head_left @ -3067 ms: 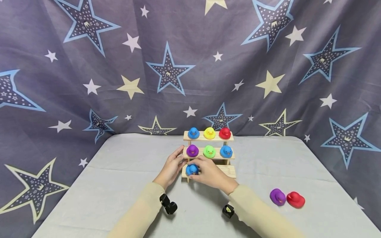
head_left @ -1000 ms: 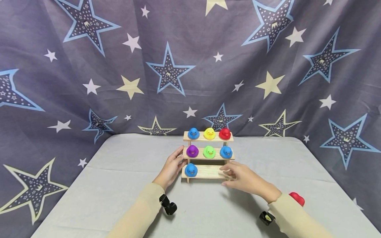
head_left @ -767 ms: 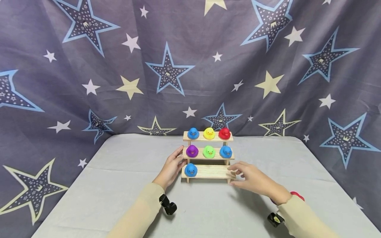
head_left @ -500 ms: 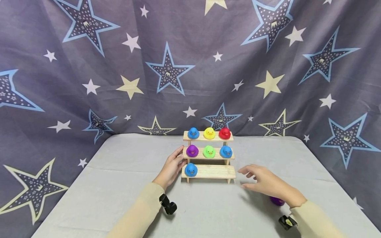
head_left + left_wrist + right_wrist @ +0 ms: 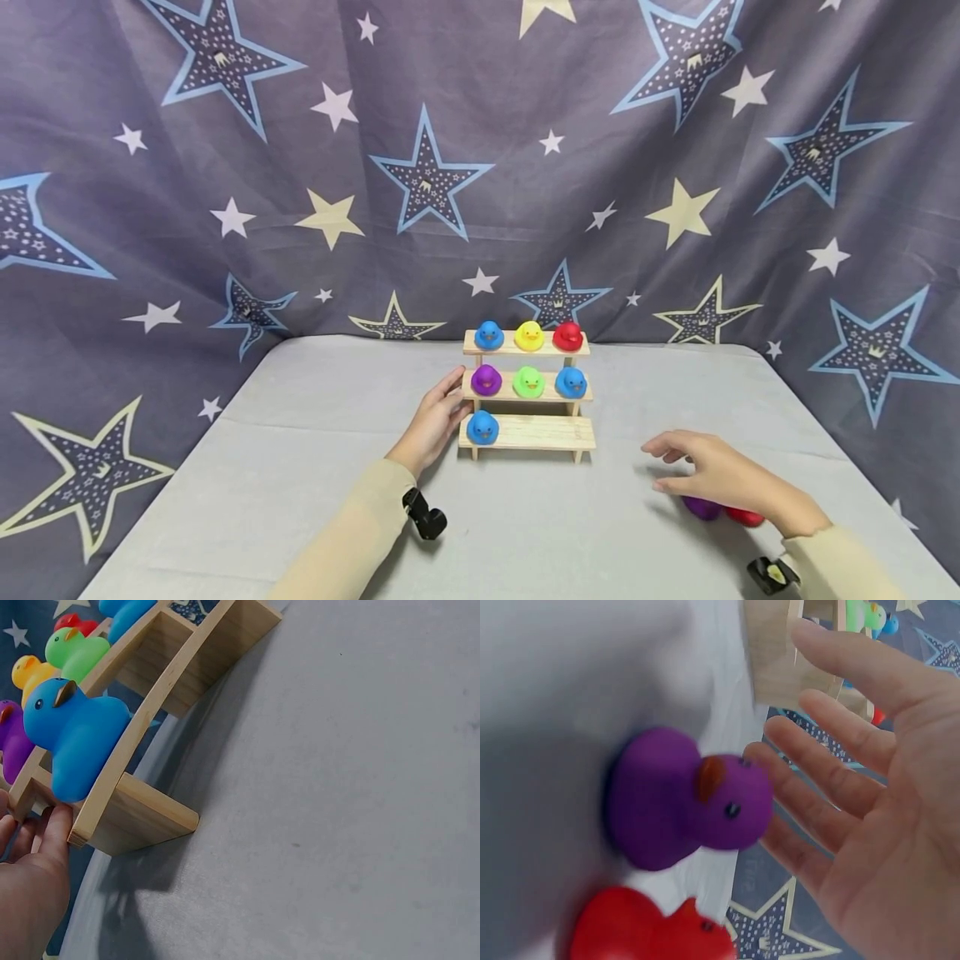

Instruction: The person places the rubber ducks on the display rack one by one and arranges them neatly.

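A three-tier wooden display rack (image 5: 547, 433) stands at the table's back. My left hand (image 5: 431, 425) rests against the rack's left end, its fingertips at the boards in the left wrist view. A blue rubber duck (image 5: 482, 428) sits at the left of the bottom tier, close to that hand. My right hand (image 5: 720, 475) is off to the right, fingers spread and nothing in them. Beyond its palm in the right wrist view are a purple rubber duck (image 5: 656, 799) and a red rubber duck (image 5: 622, 930) on the table; the head view shows both partly hidden under the hand.
The middle tier carries a purple duck (image 5: 487, 380), a green duck (image 5: 528, 382) and a blue duck (image 5: 572, 382). On top sit a blue duck (image 5: 489, 335), a yellow duck (image 5: 529, 335) and a red duck (image 5: 567, 336). A star-patterned curtain (image 5: 600, 125) hangs behind.
My right hand has left the blue duck on the bottom tier and moved right and nearer, over the loose purple and red ducks. My left hand has stayed at the rack.
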Motion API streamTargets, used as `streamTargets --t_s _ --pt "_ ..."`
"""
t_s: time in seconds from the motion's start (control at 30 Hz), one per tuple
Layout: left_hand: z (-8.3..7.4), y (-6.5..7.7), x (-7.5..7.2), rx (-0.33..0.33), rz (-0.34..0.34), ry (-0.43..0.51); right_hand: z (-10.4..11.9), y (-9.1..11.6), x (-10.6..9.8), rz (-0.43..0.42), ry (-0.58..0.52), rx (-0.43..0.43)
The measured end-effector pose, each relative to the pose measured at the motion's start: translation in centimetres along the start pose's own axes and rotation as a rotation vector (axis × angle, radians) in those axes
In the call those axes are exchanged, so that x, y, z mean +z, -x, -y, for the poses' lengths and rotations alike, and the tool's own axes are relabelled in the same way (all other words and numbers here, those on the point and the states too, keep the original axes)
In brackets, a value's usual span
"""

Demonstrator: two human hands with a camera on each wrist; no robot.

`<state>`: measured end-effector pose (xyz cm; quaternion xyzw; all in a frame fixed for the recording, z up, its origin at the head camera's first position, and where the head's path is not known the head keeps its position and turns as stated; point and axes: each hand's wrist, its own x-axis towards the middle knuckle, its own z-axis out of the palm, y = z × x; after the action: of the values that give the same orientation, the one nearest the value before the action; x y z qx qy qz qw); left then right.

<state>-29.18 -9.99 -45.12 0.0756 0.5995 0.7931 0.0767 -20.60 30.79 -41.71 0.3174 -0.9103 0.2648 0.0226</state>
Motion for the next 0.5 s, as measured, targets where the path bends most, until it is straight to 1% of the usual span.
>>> streamTargets --t_s 0.23,0.33,0.5 --pt "0.1 0.1 -0.1 0.000 0.013 -0.012 -1.1 1.5 -0.4 0.048 0.017 0.025" --pt "0.1 0.1 -0.1 0.003 0.016 -0.016 -1.6 2.2 -0.3 0.058 0.021 0.000" --pt "0.1 0.1 -0.1 0.007 0.013 -0.008 -2.5 3.0 0.1 0.044 0.018 -0.066"
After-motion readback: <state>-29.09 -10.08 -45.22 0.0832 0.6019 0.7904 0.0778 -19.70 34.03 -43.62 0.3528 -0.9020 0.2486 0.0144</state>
